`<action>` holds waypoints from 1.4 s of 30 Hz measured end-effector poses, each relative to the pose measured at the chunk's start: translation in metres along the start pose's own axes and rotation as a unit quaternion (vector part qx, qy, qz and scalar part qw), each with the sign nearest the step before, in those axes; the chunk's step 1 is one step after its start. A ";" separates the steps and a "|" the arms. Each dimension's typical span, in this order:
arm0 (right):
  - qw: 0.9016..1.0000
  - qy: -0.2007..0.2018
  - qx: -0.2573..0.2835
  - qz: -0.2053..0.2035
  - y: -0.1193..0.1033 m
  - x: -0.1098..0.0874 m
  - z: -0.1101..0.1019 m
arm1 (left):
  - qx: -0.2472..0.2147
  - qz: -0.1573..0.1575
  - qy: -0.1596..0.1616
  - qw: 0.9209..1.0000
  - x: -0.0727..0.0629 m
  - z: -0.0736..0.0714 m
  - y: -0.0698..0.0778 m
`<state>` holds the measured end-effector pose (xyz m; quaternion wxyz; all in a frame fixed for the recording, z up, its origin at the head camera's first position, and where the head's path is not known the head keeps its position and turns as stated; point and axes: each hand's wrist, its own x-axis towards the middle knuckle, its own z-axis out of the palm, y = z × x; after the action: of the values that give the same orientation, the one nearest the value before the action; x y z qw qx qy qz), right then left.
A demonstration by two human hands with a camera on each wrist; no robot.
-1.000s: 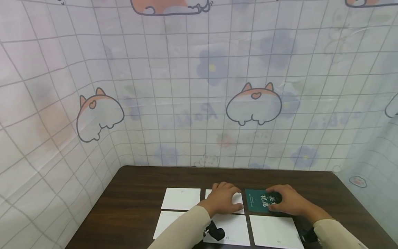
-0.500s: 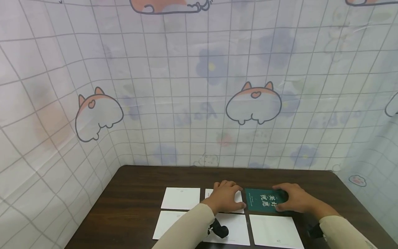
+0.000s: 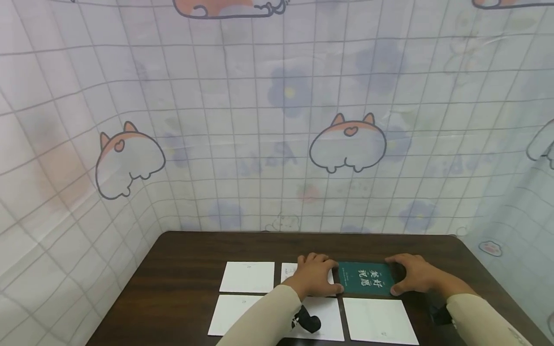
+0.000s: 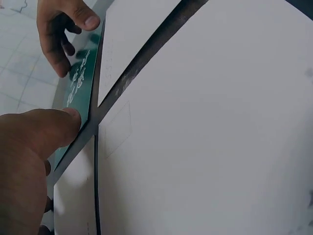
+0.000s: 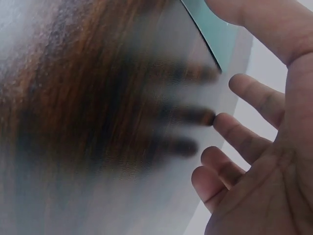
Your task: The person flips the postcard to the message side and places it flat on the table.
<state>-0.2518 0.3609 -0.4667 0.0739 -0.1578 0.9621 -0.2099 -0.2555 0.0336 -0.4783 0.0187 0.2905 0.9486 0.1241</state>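
A dark green card (image 3: pixel 366 278) with white writing lies flat on the table, at the right end of the far row of cards. My left hand (image 3: pixel 315 276) is at the card's left edge, over a white card (image 3: pixel 287 272) that it partly covers. In the left wrist view the left thumb (image 4: pixel 54 128) lies over the green card's near end. Fingers spread, my right hand (image 3: pixel 416 276) stands at the card's right edge, thumb and forefinger at its corners. The right wrist view shows the loose fingers (image 5: pixel 244 139) above the table, gripping nothing.
More white cards lie in two rows on the dark wooden table (image 3: pixel 143 298): one far left (image 3: pixel 246 277), one near left (image 3: pixel 231 312), one near middle (image 3: pixel 330 317) partly behind the left sleeve, and one near right (image 3: pixel 381 321). A patterned curtain (image 3: pixel 259 192) hangs behind.
My right hand has slid right, from over the green card to its right edge, uncovering more writing. The left hand has edged slightly right toward the card. The head view has shifted a little.
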 end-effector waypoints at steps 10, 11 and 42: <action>0.999 -0.023 -0.025 0.013 -0.003 0.005 -0.004 | 0.013 -0.021 0.004 1.000 0.003 -0.001 0.005; 0.999 -0.025 -0.028 0.014 -0.004 0.005 -0.004 | 0.015 -0.024 0.005 1.000 0.004 -0.001 0.005; 0.999 -0.016 -0.023 0.018 -0.007 0.005 0.001 | 0.001 -0.048 -0.021 0.999 0.007 0.000 0.008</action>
<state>-0.2542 0.3526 -0.4650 0.0896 -0.1454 0.9681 -0.1832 -0.2573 0.0442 -0.4762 0.0447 0.2475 0.9608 0.1162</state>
